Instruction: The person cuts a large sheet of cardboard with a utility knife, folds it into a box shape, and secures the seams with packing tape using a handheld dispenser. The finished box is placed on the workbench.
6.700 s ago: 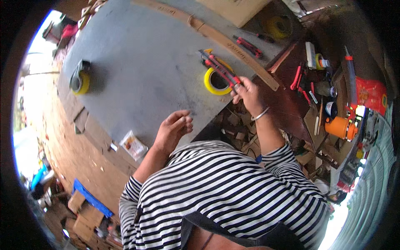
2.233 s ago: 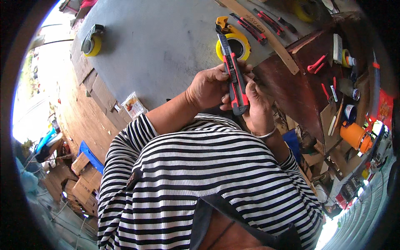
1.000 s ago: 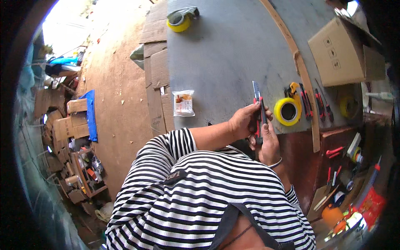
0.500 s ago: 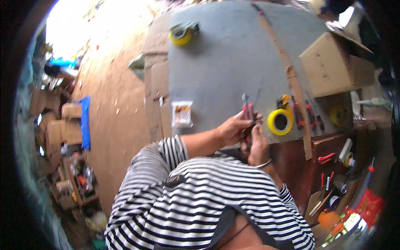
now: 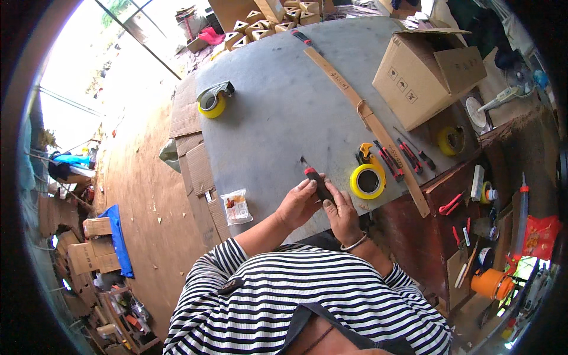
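Note:
A black-and-red handled tool (image 5: 320, 184) with a short, narrow metal tip is held over the near edge of the grey table. Its tip points away from me and slightly left; whether it is a knife or a screwdriver I cannot tell. My left hand (image 5: 300, 204) closes on it from the left, thumb along the handle. From the right, my right hand (image 5: 342, 216) grips its lower part, which the fingers partly hide. Nearest to the right hand lies a yellow tape roll (image 5: 358, 170) with a yellow dispenser. A small clear packet (image 5: 236, 207) lies left of my left hand.
On the grey table (image 5: 266, 106) are red-and-black cutters (image 5: 389, 161), a thin-shafted screwdriver (image 5: 425, 158), a long cardboard strip (image 5: 343, 89) and another tape dispenser (image 5: 213, 102). An opened carton (image 5: 408, 77) stands at right. Red-handled pliers (image 5: 452, 204) lie on the lower brown surface.
The view has shifted, so the table's things sit further left. Both hands still hold the tool, which now leans left with more of its black handle showing.

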`<state>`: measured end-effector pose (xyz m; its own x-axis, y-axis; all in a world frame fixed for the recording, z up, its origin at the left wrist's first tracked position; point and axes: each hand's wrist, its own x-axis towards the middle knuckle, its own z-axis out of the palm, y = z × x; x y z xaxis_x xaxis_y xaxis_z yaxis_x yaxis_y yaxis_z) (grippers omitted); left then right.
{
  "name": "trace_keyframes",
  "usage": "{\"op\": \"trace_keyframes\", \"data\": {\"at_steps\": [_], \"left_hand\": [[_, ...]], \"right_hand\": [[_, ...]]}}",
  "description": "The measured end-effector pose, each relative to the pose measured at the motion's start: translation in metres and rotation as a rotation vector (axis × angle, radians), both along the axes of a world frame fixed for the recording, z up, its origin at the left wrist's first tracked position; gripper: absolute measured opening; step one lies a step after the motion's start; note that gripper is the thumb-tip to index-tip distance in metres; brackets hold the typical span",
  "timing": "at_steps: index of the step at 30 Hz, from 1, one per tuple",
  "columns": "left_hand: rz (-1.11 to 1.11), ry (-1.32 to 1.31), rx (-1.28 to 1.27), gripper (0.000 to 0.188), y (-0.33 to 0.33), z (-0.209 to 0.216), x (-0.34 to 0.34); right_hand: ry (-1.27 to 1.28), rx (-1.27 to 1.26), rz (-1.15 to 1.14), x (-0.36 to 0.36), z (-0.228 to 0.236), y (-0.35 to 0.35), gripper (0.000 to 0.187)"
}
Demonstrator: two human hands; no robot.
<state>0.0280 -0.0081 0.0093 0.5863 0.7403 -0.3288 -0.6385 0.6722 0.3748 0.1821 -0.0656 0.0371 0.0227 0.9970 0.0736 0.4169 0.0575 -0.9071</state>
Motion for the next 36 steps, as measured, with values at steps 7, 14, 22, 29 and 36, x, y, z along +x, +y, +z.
{"op": "trace_keyframes", "data": {"at_steps": [7,14,22,29,36], "left_hand": [[-0.050,0.101,-0.052,0.030,0.001,-0.004,0.006],[-0.436,0.419,0.192,0.035,0.016,0.023,0.028],[-0.223,0.848,0.221,0.033,0.058,-0.034,-0.055],[-0.122,1.032,0.262,0.029,0.105,-0.059,-0.114],[0.110,1.344,0.647,0.031,0.172,-0.137,-0.179]], "right_hand": [[-0.421,0.046,0.071,0.007,0.017,-0.008,0.068],[-0.411,0.244,-0.399,0.081,-0.065,-0.017,0.046],[0.173,-0.129,-1.400,0.277,-0.081,-0.060,0.038],[0.148,0.001,-1.584,0.380,-0.129,-0.106,0.032],[-0.576,-0.570,-1.490,0.400,-0.133,-0.078,0.033]]}}
